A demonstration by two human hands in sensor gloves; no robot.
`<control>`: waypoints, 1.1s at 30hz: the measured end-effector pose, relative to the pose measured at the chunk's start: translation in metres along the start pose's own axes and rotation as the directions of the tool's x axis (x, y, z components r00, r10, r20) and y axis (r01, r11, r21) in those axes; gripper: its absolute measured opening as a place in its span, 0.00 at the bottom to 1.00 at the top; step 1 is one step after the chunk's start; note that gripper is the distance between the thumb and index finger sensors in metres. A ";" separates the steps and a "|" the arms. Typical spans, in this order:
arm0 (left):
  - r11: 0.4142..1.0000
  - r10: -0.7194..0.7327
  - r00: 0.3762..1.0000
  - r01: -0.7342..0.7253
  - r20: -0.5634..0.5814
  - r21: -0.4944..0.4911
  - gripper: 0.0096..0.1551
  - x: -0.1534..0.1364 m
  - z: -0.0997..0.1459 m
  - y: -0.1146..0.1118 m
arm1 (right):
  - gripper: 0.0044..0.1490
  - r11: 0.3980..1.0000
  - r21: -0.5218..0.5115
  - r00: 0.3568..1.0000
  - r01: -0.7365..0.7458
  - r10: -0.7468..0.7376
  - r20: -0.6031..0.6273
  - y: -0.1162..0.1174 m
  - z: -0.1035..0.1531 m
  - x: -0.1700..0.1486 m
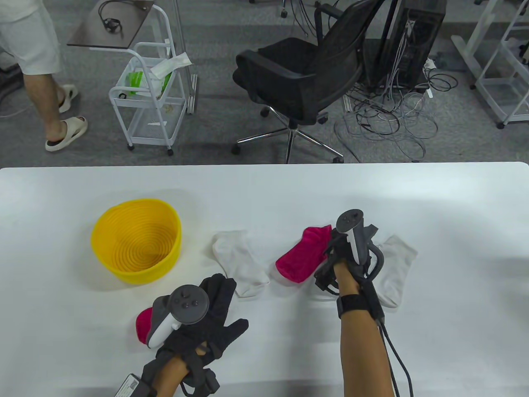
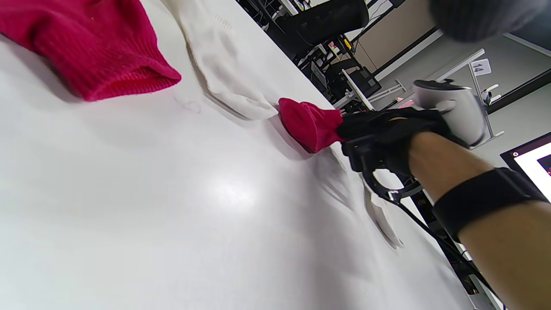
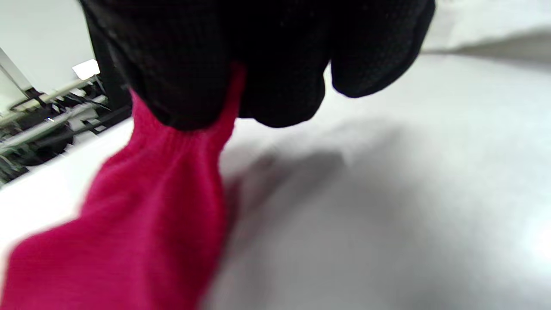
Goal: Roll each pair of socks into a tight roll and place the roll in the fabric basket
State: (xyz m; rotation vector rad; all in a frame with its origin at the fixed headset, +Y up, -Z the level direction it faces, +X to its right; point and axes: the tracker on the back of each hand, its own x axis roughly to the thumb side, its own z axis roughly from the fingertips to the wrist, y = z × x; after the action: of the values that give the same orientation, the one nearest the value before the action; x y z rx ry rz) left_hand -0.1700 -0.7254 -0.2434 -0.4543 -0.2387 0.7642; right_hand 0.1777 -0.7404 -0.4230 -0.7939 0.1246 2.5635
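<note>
Surface: a white desk (image 1: 264, 186) fills the lower half of the table view. Beyond its far edge lies grey carpet with a black office chair (image 1: 306, 78) at upper centre, a white wire trolley (image 1: 148, 103) at upper left, a tangle of cables (image 1: 388, 120) at upper right, and a person's legs in pale sandals (image 1: 66, 132) at the far left edge.

Task items: a yellow ribbed basket (image 1: 138, 240) stands at left of centre on the desk. A white sock (image 1: 241, 264) lies flat just right of it. A magenta sock (image 1: 303, 254) lies at centre right. A second white sock (image 1: 394, 269) lies at the right, partly under the right arm. A second magenta sock (image 1: 142, 324) lies at lower left.

Hands: the right hand (image 1: 343, 248) pinches the cuff end of the magenta sock at centre right; the right wrist view shows fabric clamped between gloved fingers (image 3: 189, 77). The left hand (image 1: 210, 314) lies with fingers straight and spread, gripping nothing, over the lower-left magenta sock.

Hidden or unclear: most of the lower-left sock is covered by the left hand and its tracker. The right wrist view is blurred.

Writing: a sign reading "14" (image 2: 481, 66) shows at upper right of the left wrist view.
</note>
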 end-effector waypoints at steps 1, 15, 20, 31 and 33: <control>1.000 0.001 1.000 -0.001 0.001 0.002 0.53 0.000 0.000 0.000 | 0.26 1.000 -0.002 0.999 0.026 -0.026 0.019 -0.006 0.004 0.002; 0.995 0.031 0.999 -0.029 -0.025 0.092 0.52 -0.005 0.009 0.015 | 0.24 0.977 0.052 0.881 0.208 -0.210 0.424 -0.100 0.127 0.015; 0.995 0.045 0.998 -0.041 -0.038 0.096 0.52 -0.008 0.010 0.018 | 0.24 0.968 0.190 0.808 0.161 -0.240 0.538 -0.122 0.167 0.001; 0.994 0.064 0.996 -0.058 -0.062 0.092 0.52 -0.011 0.010 0.020 | 0.23 0.856 0.500 0.791 -0.131 -0.213 0.573 -0.069 0.181 -0.022; 0.994 0.065 0.996 -0.059 -0.066 0.086 0.52 -0.012 0.010 0.020 | 0.23 0.865 0.482 0.805 -0.138 -0.185 0.563 -0.051 0.172 -0.024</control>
State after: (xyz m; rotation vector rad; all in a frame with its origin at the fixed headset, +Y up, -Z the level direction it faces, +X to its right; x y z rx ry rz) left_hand -0.1941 -0.7180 -0.2446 -0.4087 -0.1281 0.8149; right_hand 0.1295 -0.6679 -0.2640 0.2240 0.5506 2.4466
